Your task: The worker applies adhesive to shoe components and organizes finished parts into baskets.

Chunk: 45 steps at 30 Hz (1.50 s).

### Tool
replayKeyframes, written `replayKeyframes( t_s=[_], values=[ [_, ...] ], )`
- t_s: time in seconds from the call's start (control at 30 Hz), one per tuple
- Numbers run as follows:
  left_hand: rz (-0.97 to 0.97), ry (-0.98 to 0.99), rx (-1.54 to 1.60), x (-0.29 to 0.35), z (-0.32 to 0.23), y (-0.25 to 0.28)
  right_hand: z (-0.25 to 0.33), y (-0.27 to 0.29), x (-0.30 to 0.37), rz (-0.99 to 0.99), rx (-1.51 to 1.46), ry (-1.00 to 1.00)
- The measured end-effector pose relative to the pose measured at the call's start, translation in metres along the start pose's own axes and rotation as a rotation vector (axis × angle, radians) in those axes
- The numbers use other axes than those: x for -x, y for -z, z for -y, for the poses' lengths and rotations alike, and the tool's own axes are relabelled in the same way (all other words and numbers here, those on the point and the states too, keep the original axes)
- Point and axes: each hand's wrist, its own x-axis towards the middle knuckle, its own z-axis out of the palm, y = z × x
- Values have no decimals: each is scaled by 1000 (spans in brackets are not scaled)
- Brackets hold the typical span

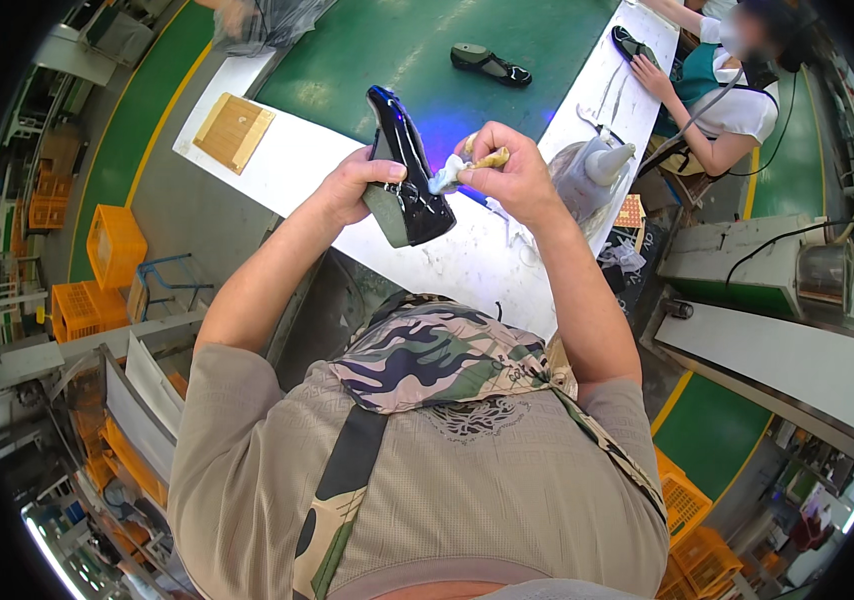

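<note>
My left hand (357, 185) grips a glossy black shoe (402, 165) by its heel end, holding it up over the white bench edge (297, 160). My right hand (512, 170) pinches a small crumpled whitish cloth (447, 178) together with a yellowish stick-like piece (492, 157), and the cloth touches the shoe's side. Both hands are raised in front of my chest, above the camouflage apron (427, 350).
Another black shoe (490, 63) lies on the green conveyor belt (367, 50). A wooden block (234, 130) rests on the bench at left. A grey squeeze bottle (597, 170) stands at right. A seated person (727, 80) handles a shoe (632, 42) beyond. Orange crates (112, 245) stand at left.
</note>
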Motion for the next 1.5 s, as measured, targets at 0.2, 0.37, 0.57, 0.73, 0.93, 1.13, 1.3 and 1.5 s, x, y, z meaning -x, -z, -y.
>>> replayKeyframes(
  t_s=[0.2, 0.37, 0.57, 0.73, 0.93, 1.13, 1.3, 1.5],
  values=[
    [-127, -130, 157, 19, 31, -3, -9, 15, 20, 69, 62, -56],
    [-136, -285, 383, 29, 63, 5, -29, 8, 30, -161, -255, -71],
    [-142, -401, 449, 46, 77, 0, -41, -14, 36, -235, -335, -157],
    [-326, -577, 150, 67, 75, 11, -43, -43, 36, -296, -360, -183],
    [-602, -746, -149, 112, 69, 37, -59, -108, 13, -311, -263, -276],
    [-857, -781, -225, 175, 79, 78, -74, -183, -17, -202, -206, -348],
    [-974, -816, -58, 262, 89, 122, -86, -248, -30, -76, -240, -442],
    [-1349, -965, 163, 397, 103, 136, -124, -293, -33, 86, -261, -587]
  ],
)
